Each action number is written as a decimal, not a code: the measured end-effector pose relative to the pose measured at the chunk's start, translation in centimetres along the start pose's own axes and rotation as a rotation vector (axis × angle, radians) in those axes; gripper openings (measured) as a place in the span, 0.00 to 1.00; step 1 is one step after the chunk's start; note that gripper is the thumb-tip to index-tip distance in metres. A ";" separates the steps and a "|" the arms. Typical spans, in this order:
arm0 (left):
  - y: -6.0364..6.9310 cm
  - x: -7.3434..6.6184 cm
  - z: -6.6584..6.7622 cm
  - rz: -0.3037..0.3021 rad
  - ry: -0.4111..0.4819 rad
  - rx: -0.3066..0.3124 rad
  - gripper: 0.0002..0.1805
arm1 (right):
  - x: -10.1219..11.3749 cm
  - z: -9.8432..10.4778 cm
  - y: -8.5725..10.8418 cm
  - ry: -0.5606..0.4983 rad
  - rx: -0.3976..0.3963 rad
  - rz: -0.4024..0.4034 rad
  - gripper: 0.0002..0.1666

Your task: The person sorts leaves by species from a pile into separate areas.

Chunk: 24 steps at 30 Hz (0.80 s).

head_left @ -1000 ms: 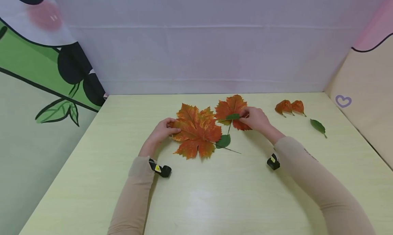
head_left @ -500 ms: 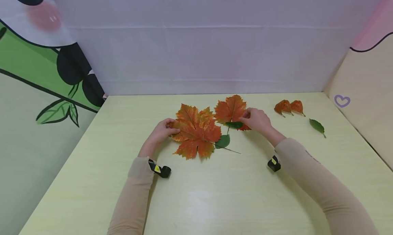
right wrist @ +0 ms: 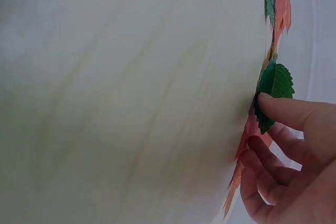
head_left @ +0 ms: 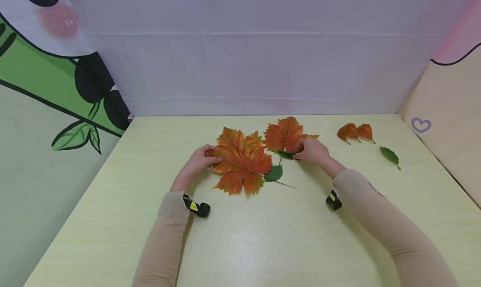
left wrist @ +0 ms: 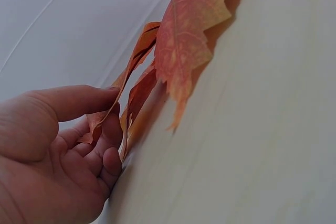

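Note:
My left hand (head_left: pixel 199 158) pinches the left edge of a large orange maple leaf (head_left: pixel 240 162) between thumb and index finger; the left wrist view shows the leaf's curled edge (left wrist: pixel 124 80) held by the hand (left wrist: pixel 63 145). To the right, my right hand (head_left: pixel 312 150) pinches a green leaf (head_left: pixel 286 154), its thumb on the leaf's face (right wrist: pixel 275 85) in the right wrist view. That green leaf lies over the lower part of a smaller orange maple leaf (head_left: pixel 283 133). Another green leaf (head_left: pixel 274 173) sits by the large leaf's stem.
Two curled orange pieces (head_left: pixel 347 131) (head_left: pixel 365 131) lie at the back right of the pale table (head_left: pixel 240 237), with a single green leaf (head_left: pixel 389 155) in front of them. A lilac cloth wall (head_left: pixel 263 70) stands behind, and printed panels flank both sides.
The green leaf in my right hand has moved down toward the smaller maple leaf's lower edge, and the right hand has lowered with it. The left hand stays on the large leaf.

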<state>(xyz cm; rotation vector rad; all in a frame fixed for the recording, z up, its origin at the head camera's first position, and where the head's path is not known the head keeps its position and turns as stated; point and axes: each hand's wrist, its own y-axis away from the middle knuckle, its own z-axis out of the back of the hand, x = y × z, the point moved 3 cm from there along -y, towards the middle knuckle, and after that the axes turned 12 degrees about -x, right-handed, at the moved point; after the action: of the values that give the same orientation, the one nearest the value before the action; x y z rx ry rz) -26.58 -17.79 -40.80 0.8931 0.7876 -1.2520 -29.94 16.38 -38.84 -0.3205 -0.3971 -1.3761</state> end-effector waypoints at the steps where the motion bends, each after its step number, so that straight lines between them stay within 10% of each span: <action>1: 0.0 0.0 0.0 0.003 0.003 0.002 0.23 | -0.2 0.1 0.0 -0.021 -0.003 -0.004 0.11; 24: -0.6 0.6 -0.2 -0.017 -0.005 -0.006 0.22 | -8.3 8.2 2.7 -0.575 -0.192 -0.128 0.21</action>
<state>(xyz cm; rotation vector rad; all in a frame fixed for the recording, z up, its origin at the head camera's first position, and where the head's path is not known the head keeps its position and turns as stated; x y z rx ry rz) -27.13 -17.91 -41.54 0.8795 0.7966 -1.2658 -29.23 27.75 -35.29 -0.8697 -0.7700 -1.4370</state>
